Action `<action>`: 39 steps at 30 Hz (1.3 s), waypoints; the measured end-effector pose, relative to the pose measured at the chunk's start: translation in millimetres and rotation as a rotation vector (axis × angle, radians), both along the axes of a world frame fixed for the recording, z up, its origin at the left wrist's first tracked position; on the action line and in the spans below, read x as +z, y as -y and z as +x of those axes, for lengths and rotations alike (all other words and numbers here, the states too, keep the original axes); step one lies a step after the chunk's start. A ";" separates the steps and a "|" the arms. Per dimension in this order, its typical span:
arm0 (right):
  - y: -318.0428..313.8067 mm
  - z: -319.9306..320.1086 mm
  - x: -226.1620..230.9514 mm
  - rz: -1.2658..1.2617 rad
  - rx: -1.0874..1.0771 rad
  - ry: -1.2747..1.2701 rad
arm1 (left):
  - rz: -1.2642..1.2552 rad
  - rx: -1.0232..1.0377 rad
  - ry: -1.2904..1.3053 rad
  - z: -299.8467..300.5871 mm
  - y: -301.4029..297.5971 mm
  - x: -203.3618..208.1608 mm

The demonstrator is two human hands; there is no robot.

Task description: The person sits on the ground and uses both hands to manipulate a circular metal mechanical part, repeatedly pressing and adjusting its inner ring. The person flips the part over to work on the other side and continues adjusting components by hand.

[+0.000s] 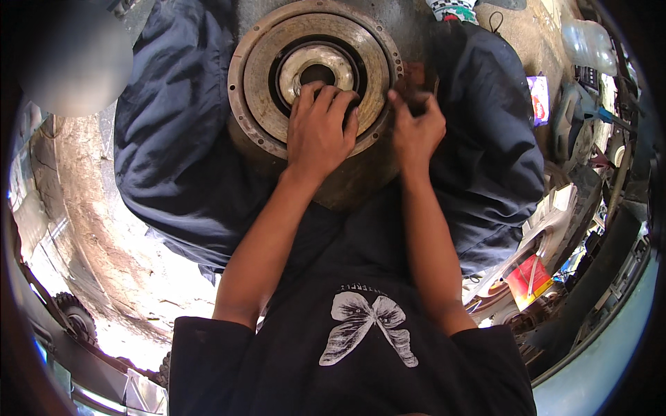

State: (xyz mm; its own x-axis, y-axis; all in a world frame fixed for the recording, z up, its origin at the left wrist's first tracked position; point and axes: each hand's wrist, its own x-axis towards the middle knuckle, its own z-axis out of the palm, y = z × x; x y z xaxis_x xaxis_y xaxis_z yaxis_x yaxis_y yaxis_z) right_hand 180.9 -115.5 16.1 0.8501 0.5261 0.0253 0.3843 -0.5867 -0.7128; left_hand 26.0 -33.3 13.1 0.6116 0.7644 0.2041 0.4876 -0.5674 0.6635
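A round, rust-stained metal part (263,83) with bolt holes around its flange lies between my legs. At its middle sits a pale, worn inner ring (320,54) around a dark central hole. My left hand (322,132) rests on the near side of that ring, fingers apart and bent over it, gripping nothing. Just off the flange's right edge, my right hand (422,132) is closed, thumb and fingers around a small reddish-brown piece (415,73). Shadow and my fingers hide much of that piece, so its exact kind cannot be told.
My dark-trousered legs flank the part. A clear plastic bottle (588,45), a purple packet (538,99) and a red-and-yellow box (528,281) lie among clutter on the right. A blurred pale round object (80,62) fills the upper left; a knobbly tyre (76,317) is lower left.
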 end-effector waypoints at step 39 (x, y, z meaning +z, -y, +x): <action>-2.8 18.5 7.5 -0.105 -0.085 -0.288 | 0.001 -0.012 0.012 -0.4 1.8 -1.2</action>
